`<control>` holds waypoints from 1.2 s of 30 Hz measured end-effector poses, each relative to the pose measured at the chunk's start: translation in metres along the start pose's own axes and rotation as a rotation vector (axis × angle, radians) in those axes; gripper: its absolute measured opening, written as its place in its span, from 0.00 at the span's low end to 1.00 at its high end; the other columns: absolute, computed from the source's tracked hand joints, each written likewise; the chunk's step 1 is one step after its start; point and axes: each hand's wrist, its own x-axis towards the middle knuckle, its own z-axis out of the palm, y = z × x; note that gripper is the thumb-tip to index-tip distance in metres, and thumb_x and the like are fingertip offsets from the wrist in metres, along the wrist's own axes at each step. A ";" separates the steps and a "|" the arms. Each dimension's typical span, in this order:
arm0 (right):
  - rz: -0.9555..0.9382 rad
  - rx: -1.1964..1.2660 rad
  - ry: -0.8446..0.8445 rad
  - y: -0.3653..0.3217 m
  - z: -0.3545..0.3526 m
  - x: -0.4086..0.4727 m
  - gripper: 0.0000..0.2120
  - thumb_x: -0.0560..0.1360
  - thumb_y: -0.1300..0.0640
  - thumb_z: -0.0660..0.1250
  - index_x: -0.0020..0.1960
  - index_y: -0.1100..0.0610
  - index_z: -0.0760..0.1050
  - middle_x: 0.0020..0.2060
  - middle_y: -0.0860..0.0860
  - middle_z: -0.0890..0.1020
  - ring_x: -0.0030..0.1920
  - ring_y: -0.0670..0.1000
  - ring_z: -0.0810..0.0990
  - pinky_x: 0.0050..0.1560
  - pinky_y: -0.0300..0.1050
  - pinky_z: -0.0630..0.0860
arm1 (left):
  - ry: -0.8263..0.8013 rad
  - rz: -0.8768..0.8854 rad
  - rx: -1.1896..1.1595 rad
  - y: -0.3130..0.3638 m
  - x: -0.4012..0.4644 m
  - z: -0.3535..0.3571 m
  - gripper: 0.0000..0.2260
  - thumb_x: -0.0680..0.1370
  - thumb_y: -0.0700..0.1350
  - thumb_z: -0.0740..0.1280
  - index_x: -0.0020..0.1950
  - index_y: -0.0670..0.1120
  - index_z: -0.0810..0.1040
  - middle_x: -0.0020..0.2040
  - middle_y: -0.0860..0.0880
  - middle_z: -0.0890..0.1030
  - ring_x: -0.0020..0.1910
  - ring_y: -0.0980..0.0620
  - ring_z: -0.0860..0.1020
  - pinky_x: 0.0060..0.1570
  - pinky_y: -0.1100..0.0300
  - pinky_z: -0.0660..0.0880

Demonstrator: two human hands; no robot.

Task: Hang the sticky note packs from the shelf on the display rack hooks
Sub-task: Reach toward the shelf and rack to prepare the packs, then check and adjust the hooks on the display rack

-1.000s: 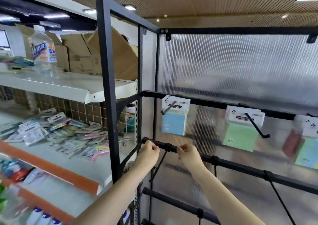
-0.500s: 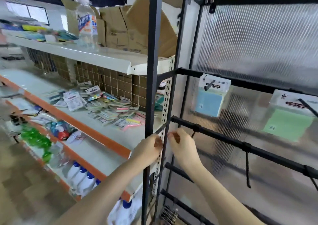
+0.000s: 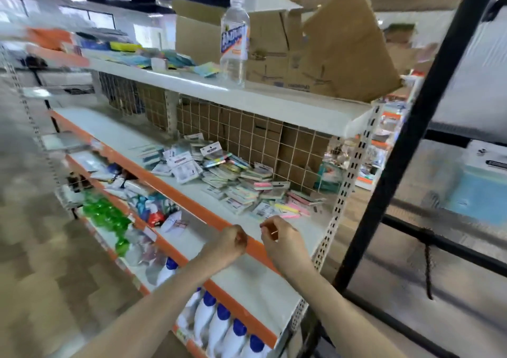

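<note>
A loose pile of sticky note packs (image 3: 236, 182) lies on the white shelf with the orange front edge (image 3: 192, 209). My left hand (image 3: 230, 241) is curled into a fist just in front of that edge and holds nothing. My right hand (image 3: 279, 238) hovers beside it, fingers curled, nothing visibly in it. Both hands are a short way in front of the pile. The black display rack (image 3: 397, 165) stands at the right. A blue sticky note pack (image 3: 480, 201) hangs there, blurred, and a black hook (image 3: 428, 270) dangles from a lower bar.
A water bottle (image 3: 234, 39) and open cardboard boxes (image 3: 343, 42) stand on the upper shelf. Below are white bottles with blue caps (image 3: 219, 324) and green items (image 3: 104, 215). A wire grid backs the shelf. The aisle floor is at the left.
My view has swung left from the rack to the shelf. Both hands let go of the rack's black bar and moved left to the shelf's orange edge.
</note>
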 end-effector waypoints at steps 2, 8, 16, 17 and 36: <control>0.011 -0.027 -0.015 -0.009 0.025 0.018 0.06 0.78 0.57 0.62 0.51 0.56 0.77 0.49 0.53 0.81 0.49 0.55 0.79 0.49 0.48 0.75 | 0.032 0.006 0.013 -0.025 0.009 -0.020 0.07 0.76 0.38 0.59 0.44 0.40 0.77 0.41 0.42 0.81 0.42 0.44 0.80 0.45 0.50 0.75; 0.018 -0.064 -0.037 -0.033 0.082 0.064 0.07 0.78 0.56 0.61 0.51 0.55 0.77 0.46 0.52 0.82 0.48 0.53 0.80 0.42 0.42 0.70 | 0.146 -0.019 -0.003 -0.080 0.030 -0.063 0.06 0.77 0.39 0.61 0.45 0.44 0.77 0.44 0.42 0.82 0.43 0.45 0.79 0.46 0.51 0.74; 0.016 -0.105 -0.092 -0.041 0.133 0.132 0.10 0.78 0.56 0.60 0.56 0.56 0.75 0.52 0.51 0.82 0.50 0.52 0.79 0.43 0.41 0.70 | 0.275 -0.072 -0.046 -0.118 0.076 -0.089 0.09 0.80 0.42 0.58 0.51 0.45 0.78 0.47 0.48 0.80 0.45 0.48 0.79 0.48 0.52 0.77; 0.019 -0.105 -0.091 -0.041 0.139 0.142 0.10 0.78 0.56 0.60 0.57 0.56 0.75 0.53 0.52 0.81 0.52 0.52 0.79 0.46 0.42 0.72 | 0.280 -0.077 -0.049 -0.121 0.087 -0.091 0.09 0.80 0.41 0.58 0.50 0.45 0.78 0.47 0.48 0.80 0.44 0.47 0.80 0.46 0.53 0.76; -0.053 -0.349 -0.052 -0.045 0.199 0.336 0.19 0.78 0.60 0.60 0.68 0.60 0.69 0.65 0.60 0.71 0.70 0.59 0.63 0.70 0.53 0.62 | 0.285 -0.164 0.097 -0.175 0.260 -0.147 0.16 0.79 0.42 0.61 0.67 0.44 0.67 0.65 0.42 0.72 0.63 0.43 0.70 0.57 0.50 0.71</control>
